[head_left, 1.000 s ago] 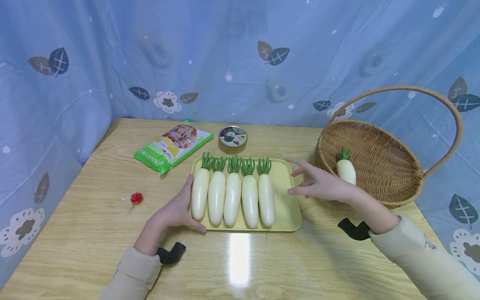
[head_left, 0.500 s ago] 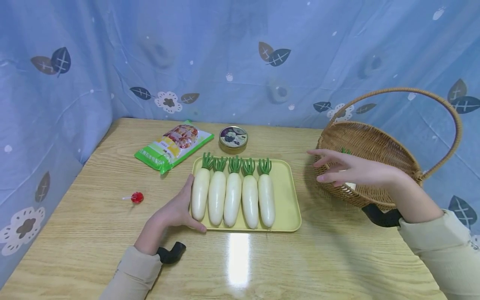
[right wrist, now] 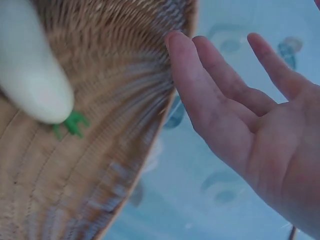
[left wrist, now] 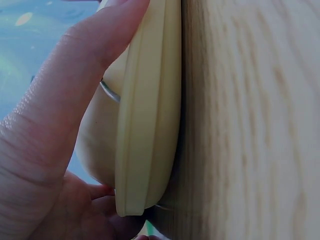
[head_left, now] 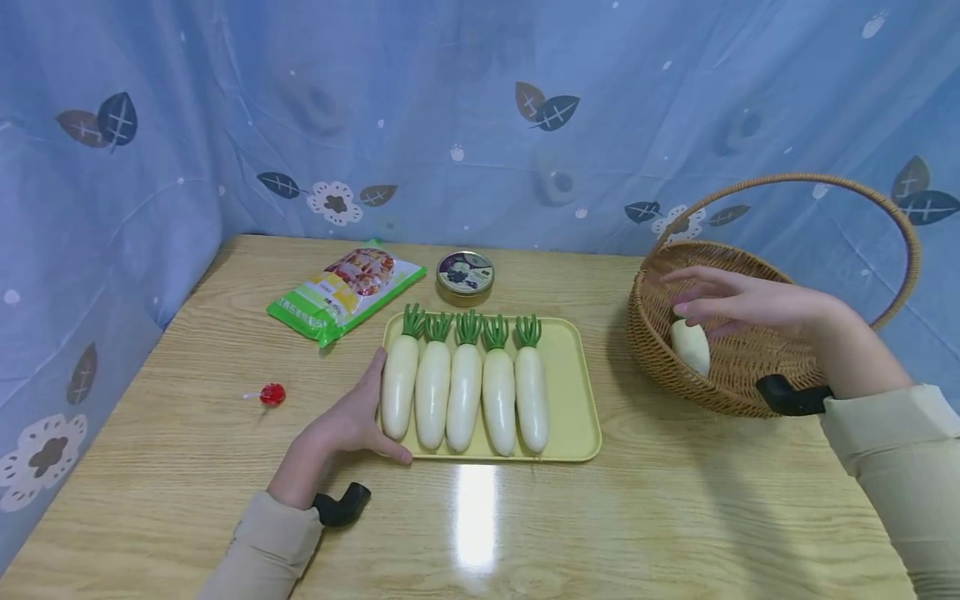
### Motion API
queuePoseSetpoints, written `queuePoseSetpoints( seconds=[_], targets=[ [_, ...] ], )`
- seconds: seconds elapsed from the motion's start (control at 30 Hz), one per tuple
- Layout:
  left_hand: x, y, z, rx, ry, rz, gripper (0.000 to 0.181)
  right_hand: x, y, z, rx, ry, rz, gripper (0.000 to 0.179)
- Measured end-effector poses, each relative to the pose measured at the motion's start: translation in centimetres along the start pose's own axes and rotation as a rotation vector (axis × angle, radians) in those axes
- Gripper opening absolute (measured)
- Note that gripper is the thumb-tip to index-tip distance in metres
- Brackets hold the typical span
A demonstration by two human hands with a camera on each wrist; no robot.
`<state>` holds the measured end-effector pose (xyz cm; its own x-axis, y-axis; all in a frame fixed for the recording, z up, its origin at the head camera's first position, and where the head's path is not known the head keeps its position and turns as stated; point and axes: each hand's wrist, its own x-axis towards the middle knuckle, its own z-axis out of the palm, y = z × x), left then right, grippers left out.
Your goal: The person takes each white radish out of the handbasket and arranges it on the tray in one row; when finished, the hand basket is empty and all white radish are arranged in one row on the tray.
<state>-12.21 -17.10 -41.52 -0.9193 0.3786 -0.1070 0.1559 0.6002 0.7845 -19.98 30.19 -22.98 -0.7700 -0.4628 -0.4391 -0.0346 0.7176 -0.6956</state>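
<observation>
Several white radishes [head_left: 466, 398] with green tops lie side by side on a pale yellow tray [head_left: 572, 392]. My left hand [head_left: 347, 421] holds the tray's front left corner; in the left wrist view the thumb lies against the tray's rim [left wrist: 142, 125]. My right hand [head_left: 750, 304] is over the wicker basket [head_left: 757, 375], fingers extended and nothing in them. Below its fingertips one white radish [head_left: 690, 345] lies in the basket, its green top hidden by the hand. The right wrist view shows that radish [right wrist: 37, 70] apart from the fingers.
Behind the tray stand a round tin [head_left: 465, 277] and a green and white food bag [head_left: 347, 290]. A red lollipop [head_left: 272, 394] lies on the wooden table at the left. The basket's tall handle [head_left: 810, 177] arches above it, before a blue curtain [head_left: 450, 108].
My right hand has moved from the tray's right edge to the right, over the basket, with its fingers empty. The left hand and the tray have stayed in place.
</observation>
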Motion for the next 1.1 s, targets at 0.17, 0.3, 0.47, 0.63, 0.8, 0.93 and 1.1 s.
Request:
queuePoseSetpoints(
  seconds=[0.17, 0.3, 0.47, 0.63, 0.8, 0.93, 1.1],
  targets=[
    [0.0, 0.0, -0.1, -0.016, 0.005, 0.013, 0.152, 0.7, 1.5, -1.5, 0.058, -0.002, 0.064, 0.057],
    [0.0, 0.0, -0.1, -0.026, 0.006, 0.015, 0.152, 1.2, 2.5, -2.2, 0.096, 0.001, 0.105, 0.063],
    [0.0, 0.0, -0.1, -0.023, 0.003, 0.012, 0.152, 1.9, 3.9, -2.5, 0.093, 0.003, 0.128, 0.068],
    [-0.1, 0.1, -0.1, -0.024, 0.005, 0.013, 0.152, 2.5, 5.0, -2.7, 0.104, -0.004, 0.142, 0.071],
    [-0.2, 0.2, -0.2, -0.031, 0.005, 0.005, 0.151, 3.1, 5.9, -2.6, 0.095, -0.003, 0.183, 0.076],
    [-0.2, 0.3, -0.1, -0.031, 0.001, -0.007, 0.151, 3.6, 6.5, -2.4, 0.102, -0.014, 0.220, 0.079],
    [-0.2, 0.3, -0.2, -0.023, 0.001, -0.016, 0.150, 4.1, 7.1, -2.3, 0.118, -0.039, 0.244, 0.080]
  ],
)
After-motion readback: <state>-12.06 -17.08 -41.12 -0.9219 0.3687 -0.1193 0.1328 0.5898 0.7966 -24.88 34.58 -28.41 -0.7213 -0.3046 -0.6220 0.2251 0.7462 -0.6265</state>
